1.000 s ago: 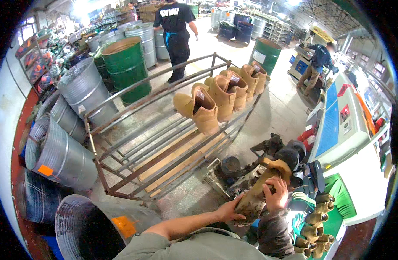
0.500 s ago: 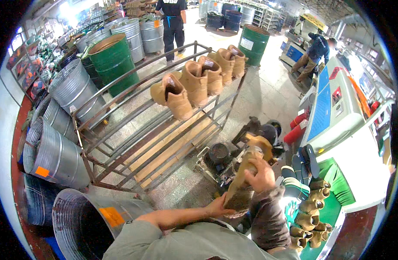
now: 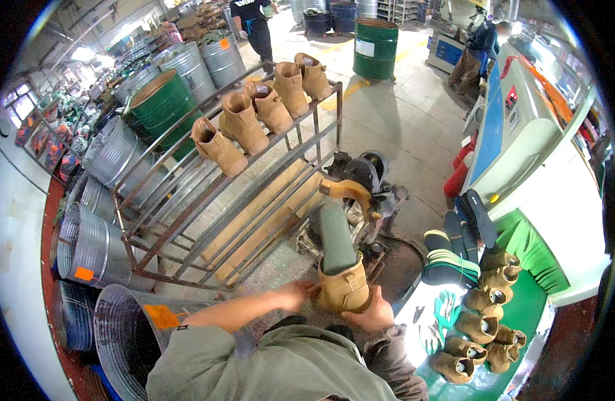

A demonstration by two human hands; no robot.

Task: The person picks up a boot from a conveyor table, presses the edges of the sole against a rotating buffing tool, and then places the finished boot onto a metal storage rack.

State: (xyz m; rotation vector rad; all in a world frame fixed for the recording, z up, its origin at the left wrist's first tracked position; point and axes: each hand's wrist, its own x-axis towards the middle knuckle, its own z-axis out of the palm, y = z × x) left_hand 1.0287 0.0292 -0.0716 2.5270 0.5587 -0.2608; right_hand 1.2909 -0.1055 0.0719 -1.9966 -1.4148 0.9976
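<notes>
A tan boot (image 3: 345, 287) is in front of my body, held between my two hands. My left hand (image 3: 298, 294) grips its left side. At its lower right, my right hand (image 3: 374, 311) has its fingers wrapped round the leather. A long grey-green form with a rounded top, looking like a shoe last (image 3: 335, 235), stands up out of the boot, leaning away from me. Just beyond is a dark machine (image 3: 381, 194) with a curved yellow-orange arm (image 3: 347, 190) near the form's tip. Whether the form touches the machine is hidden.
Several tan boots (image 3: 240, 127) line the top of a metal rack (image 3: 187, 257) ahead left. Metal drums (image 3: 107, 250) stand along the left. At right, a green-topped table (image 3: 529, 304) bears more boots, stacked insoles (image 3: 448, 267) and gloves (image 3: 444, 317). Two people are farther off.
The boot has turned and come nearer to my body, and the grey-green form now shows. My right hand has moved down from its upper part to its lower right. My view has shifted.
</notes>
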